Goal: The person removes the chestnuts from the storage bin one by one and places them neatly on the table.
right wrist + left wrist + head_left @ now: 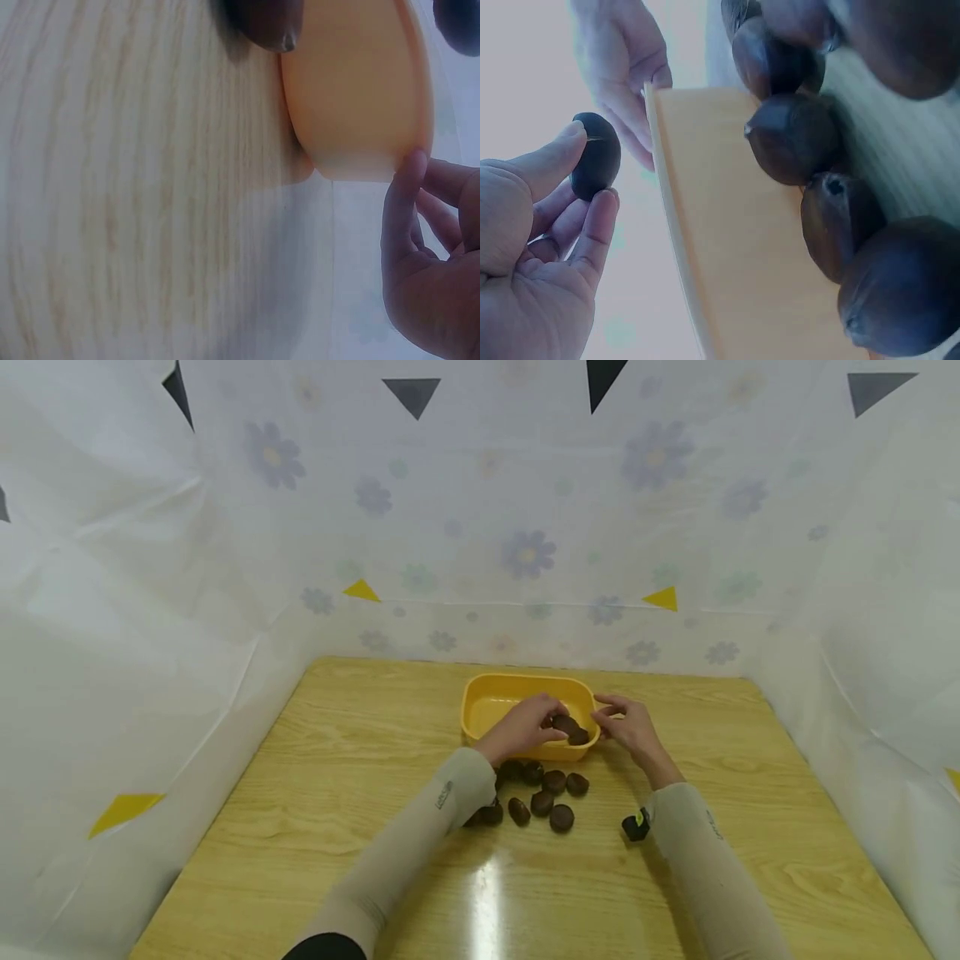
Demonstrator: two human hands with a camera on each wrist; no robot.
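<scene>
- Left hand (525,727): over the near rim of the yellow tub (495,697); thumb and fingers curled in a pinch on one dark chestnut (596,156), as the left wrist view shows. The nut sits between thumb tip and fingertips, clear of the palm.
- Right hand (628,727): at the tub's right end; fingers (401,195) lightly bent, tips against the tub's rim. Its grip is not closed round anything; it only touches the tub wall.
- Tub: stands on the surface toward the far edge, roughly midway between the left and right edges. At least two chestnuts (572,729) show at its near right part, just beside the left hand; whether they rest inside or are partly held, I cannot tell from the head view.
- Loose chestnuts (542,793): a cluster lies on the surface just in front of the tub's near wall, between the two forearms; some touch one another.
- Small black object (635,826): by the right forearm; whether it lies on the surface or is worn on the wrist cannot be told.
</scene>
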